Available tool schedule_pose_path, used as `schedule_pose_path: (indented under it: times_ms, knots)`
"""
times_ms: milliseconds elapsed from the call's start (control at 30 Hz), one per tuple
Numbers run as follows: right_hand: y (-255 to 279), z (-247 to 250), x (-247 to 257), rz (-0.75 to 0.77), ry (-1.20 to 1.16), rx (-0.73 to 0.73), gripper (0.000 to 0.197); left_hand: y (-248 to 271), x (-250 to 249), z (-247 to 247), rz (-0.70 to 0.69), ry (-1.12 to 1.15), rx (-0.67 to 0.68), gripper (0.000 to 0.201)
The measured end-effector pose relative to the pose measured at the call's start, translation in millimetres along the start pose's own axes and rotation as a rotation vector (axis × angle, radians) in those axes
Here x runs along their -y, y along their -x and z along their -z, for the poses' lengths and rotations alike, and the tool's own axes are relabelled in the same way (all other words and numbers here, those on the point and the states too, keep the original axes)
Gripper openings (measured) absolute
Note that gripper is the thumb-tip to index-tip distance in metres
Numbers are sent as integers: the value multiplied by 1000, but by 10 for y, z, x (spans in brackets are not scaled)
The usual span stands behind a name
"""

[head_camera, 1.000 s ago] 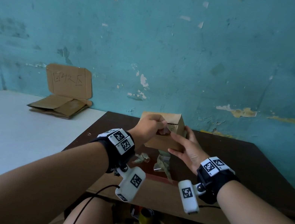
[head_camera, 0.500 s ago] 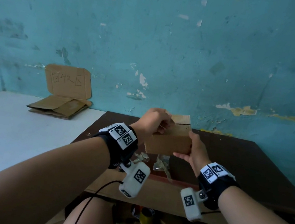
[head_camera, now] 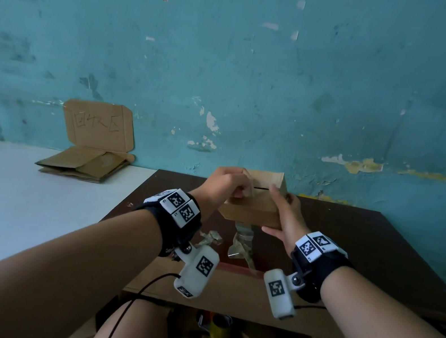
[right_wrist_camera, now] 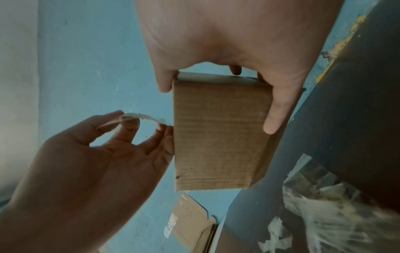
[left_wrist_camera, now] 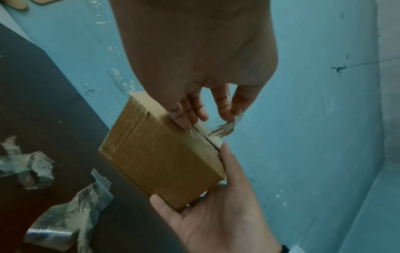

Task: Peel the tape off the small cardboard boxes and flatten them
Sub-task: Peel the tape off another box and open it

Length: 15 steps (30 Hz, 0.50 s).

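- Near, crumpled tape scraps (head_camera: 241,246) lie on the dark tabletop (head_camera: 364,253), below the raised box.
- The right hand (head_camera: 284,218) grips the small cardboard box (head_camera: 252,213) above the tabletop; it should clamp firmly.
- The left hand (left_wrist_camera: 207,101) pinches a tape strip (left_wrist_camera: 225,128) at the top seam; better to pull low along the seam, slowly, so it does not tear.
- Far left, flattened cardboard (head_camera: 85,164) waits.

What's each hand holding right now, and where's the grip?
Right hand grips the small cardboard box across its end. Left hand pinches the peeled tape strip by its free end.
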State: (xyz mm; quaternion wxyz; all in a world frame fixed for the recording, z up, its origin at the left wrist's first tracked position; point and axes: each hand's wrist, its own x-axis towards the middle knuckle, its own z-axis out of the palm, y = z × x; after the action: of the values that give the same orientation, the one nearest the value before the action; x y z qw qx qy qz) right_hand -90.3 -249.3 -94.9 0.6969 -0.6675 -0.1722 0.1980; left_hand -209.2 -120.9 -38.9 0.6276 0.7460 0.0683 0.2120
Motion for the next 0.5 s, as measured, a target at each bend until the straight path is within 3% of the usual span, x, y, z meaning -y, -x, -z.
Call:
schedule_pose_path:
  times_ms: [233, 500]
  knots:
    - [-8, 13, -5, 29, 19, -98, 61, -67, 83, 31, 37, 70, 9, 15]
    - [15, 94, -7, 86, 46, -38, 48, -113, 195, 199, 67, 240, -48, 27]
